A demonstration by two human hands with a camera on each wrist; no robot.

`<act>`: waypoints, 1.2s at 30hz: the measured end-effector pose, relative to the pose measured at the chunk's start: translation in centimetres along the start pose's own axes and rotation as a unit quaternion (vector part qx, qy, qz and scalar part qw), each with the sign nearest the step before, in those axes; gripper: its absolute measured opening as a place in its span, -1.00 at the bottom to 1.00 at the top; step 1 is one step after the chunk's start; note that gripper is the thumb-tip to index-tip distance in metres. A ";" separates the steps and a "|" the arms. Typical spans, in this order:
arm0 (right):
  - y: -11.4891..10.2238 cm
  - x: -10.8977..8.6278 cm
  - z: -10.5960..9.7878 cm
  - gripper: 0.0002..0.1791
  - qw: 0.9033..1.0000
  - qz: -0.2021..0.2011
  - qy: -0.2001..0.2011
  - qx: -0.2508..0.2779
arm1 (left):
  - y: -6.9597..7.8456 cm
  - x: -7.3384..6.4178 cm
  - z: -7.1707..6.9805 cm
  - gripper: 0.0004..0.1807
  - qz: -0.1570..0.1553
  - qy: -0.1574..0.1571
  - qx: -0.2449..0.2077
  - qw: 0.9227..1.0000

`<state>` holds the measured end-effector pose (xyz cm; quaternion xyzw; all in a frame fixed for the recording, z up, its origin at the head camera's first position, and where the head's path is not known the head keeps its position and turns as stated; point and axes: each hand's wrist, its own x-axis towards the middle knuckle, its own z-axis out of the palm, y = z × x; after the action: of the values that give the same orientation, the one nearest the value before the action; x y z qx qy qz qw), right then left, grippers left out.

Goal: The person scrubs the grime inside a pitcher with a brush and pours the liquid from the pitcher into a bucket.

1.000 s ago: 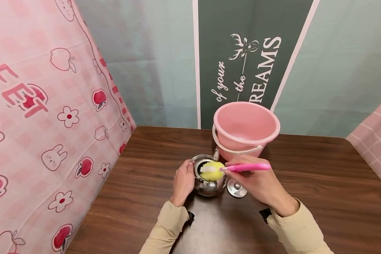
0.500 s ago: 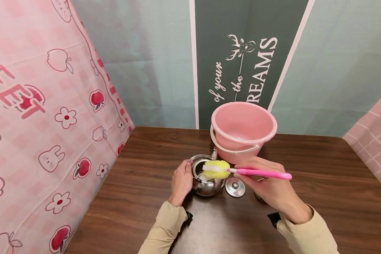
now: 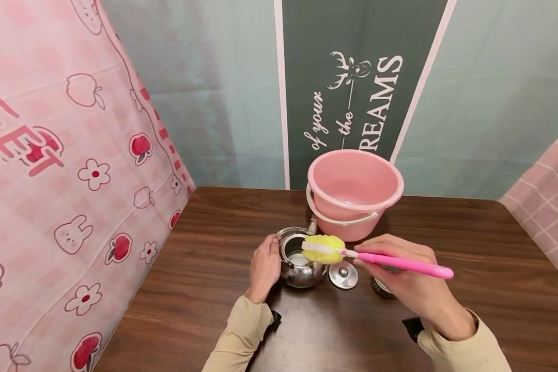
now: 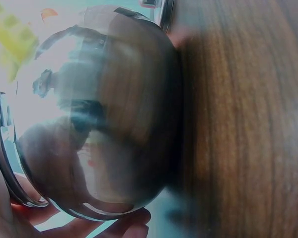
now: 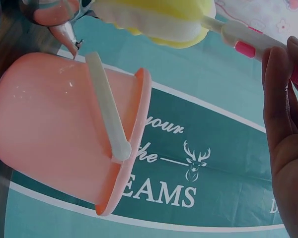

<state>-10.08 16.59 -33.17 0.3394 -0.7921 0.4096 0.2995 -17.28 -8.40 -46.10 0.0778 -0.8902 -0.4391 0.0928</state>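
A shiny metal teapot (image 3: 302, 275) stands on the table with its mouth uncovered and its spout (image 3: 312, 226) toward the bucket. My left hand (image 3: 265, 268) grips the pot's left side, thumb by the rim; the left wrist view shows fingers (image 4: 124, 224) curled against the round metal body (image 4: 114, 114). In my right hand (image 3: 406, 274) is a sponge brush, pinched by its pink handle (image 3: 400, 262). The yellow and white sponge head (image 3: 324, 249) is over the right part of the pot's mouth. The metal lid (image 3: 343, 275) lies right of the pot.
A pink bucket (image 3: 344, 227) with a white handle stands behind the pot, close to the spout. Partly hidden under my right hand is a small round dark-sided object (image 3: 382, 288). Printed cloths (image 3: 214, 103) hang behind and beside the wooden table (image 3: 204, 248).
My right hand has drawn the sponge brush to the right, off the middle of the teapot's mouth. The lid and the dark-sided object show more. My left hand keeps its hold.
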 end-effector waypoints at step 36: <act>0.8 -5.1 -7.0 -0.77 0.998 0.014 0.048 -0.042 | 0.0 -0.2 0.0 -0.64 0.002 0.002 -0.005 1.000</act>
<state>-6.30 24.35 -33.95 0.2955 -0.7978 0.3961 0.3454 -17.06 -8.32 -46.11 0.0766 -0.8881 -0.4431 0.0957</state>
